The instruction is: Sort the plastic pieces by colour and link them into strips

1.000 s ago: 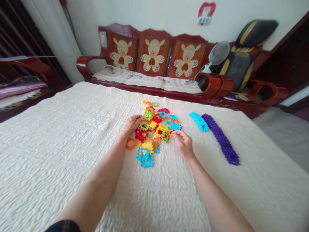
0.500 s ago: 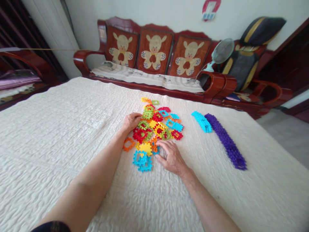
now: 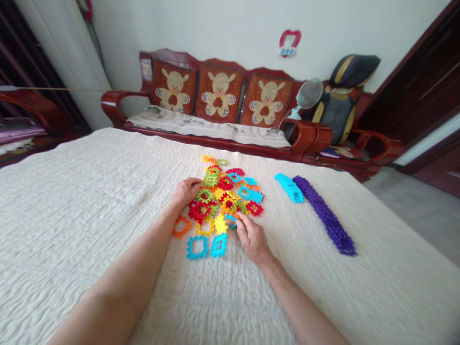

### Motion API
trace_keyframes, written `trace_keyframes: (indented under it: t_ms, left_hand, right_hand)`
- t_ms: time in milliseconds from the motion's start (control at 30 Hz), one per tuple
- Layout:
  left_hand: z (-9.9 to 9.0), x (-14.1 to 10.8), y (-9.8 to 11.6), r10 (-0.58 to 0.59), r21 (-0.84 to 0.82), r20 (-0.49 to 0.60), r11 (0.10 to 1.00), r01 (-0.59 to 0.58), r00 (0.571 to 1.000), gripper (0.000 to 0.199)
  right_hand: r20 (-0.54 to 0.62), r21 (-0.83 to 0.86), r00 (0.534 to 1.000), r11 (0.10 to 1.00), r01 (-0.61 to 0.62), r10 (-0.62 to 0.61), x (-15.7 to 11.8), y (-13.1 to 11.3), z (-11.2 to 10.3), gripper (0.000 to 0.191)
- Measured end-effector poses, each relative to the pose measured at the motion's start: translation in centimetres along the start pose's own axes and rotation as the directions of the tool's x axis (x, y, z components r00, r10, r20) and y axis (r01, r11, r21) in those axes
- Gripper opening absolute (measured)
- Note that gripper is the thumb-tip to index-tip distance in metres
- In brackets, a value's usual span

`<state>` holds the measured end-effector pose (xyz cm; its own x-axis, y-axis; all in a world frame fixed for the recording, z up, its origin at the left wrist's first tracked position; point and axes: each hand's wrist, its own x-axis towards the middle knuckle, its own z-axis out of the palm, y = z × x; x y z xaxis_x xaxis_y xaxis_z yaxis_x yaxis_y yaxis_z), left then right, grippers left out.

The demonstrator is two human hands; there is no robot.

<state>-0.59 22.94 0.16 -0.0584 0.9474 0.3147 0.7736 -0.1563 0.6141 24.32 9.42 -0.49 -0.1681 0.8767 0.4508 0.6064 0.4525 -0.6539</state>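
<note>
Flat notched plastic pieces in red, yellow, green, orange and blue lie in a loose pile on a white quilted cover (image 3: 108, 201). My left hand (image 3: 188, 190) is at the pile's left edge, its fingertips touching near the green pieces (image 3: 211, 178); the fingers are together, and what they hold is hidden. On the near right side, my right hand (image 3: 251, 235) pinches an orange piece (image 3: 235, 215) beside a blue one (image 3: 230, 221). Nearer me lie a blue frame (image 3: 197, 247), a blue window piece (image 3: 218, 245) and a yellow piece (image 3: 220, 224).
A light-blue strip of joined pieces (image 3: 289, 188) and a long purple strip (image 3: 325, 215) lie to the right. Beyond the cover's far edge stands a wooden sofa (image 3: 204, 135) with bear cushions, a small fan (image 3: 309, 94) and a massage seat pad (image 3: 333, 115).
The view has shifted slightly. The overlapping blue pieces in front now lie apart, and the yellow pieces there are separated. My right hand's fingers have closed on the orange piece.
</note>
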Motion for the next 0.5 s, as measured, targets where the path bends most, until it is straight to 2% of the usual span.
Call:
trace_keyframes:
  t_ms: [100,233,400,500]
  left_hand:
    - [0.18,0.11,-0.28,0.005,-0.004,0.004,1.000,-0.004,1.000,0.034]
    - [0.25,0.14,-0.42,0.011,-0.008,0.001,1.000,-0.011,1.000,0.035]
    - [0.24,0.17,-0.36,-0.001,0.005,-0.001,1.000,0.001,1.000,0.033]
    - [0.24,0.17,-0.34,-0.014,0.004,-0.004,1.000,0.014,1.000,0.033]
  right_hand:
    - [-0.006,0.077,0.996,0.994,-0.084,0.084,0.09,0.22,-0.04,0.039]
    - [-0.026,0.272,0.984,0.948,-0.164,0.177,0.17,0.00,-0.26,0.052]
    - [0.012,0.465,0.972,0.859,-0.214,0.235,0.04,-0.38,-0.47,0.030]
    - [-0.077,0.498,0.961,0.845,-0.194,0.265,0.15,-0.27,-0.57,0.027]
